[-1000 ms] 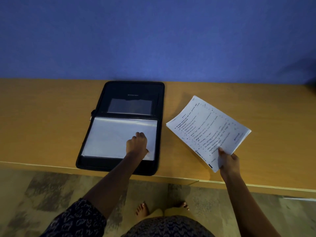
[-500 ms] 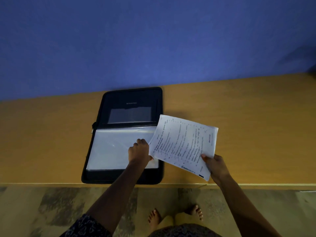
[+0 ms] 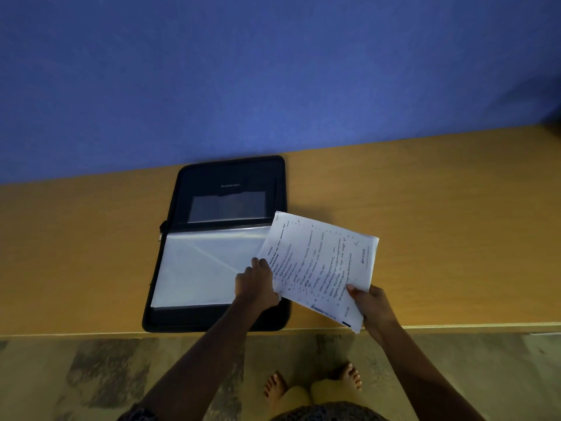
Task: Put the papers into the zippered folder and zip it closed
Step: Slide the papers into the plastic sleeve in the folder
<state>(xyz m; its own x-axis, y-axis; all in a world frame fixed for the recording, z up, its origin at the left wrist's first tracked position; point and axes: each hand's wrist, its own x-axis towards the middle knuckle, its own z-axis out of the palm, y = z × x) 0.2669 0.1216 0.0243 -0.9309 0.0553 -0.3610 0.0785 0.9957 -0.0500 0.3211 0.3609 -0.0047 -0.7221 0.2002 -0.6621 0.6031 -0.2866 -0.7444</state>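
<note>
Fingers (image 3: 352, 289) of the right hand (image 3: 375, 308) pinch the papers (image 3: 321, 268) at their near edge, thumb on top. And here comes the swing: a second ago that sheaf hung over bare tabletop (image 3: 440, 226), well apart from the zippered folder (image 3: 230, 177). Now its left part overlaps the folder's right edge and the clear sleeve (image 3: 200, 268) inside. The sheets are tilted and held up off the surface, not yet in anything. The left hand (image 3: 256, 284) has stayed put at the sleeve's right side, its fingers (image 3: 258, 263) curled there, touching the papers' edge. Whether they pinch the plastic or only press it I cannot tell, though a diagonal crease running to that hand hints the top layer is being lifted. The folder lies flat and fully open near the tabletop's front edge, the zip undone. By my reading the insert is just starting: the sheets need squaring up with the sleeve's mouth, and zipping comes well after. Behind it all rises a blue wall (image 3: 273, 71).
</note>
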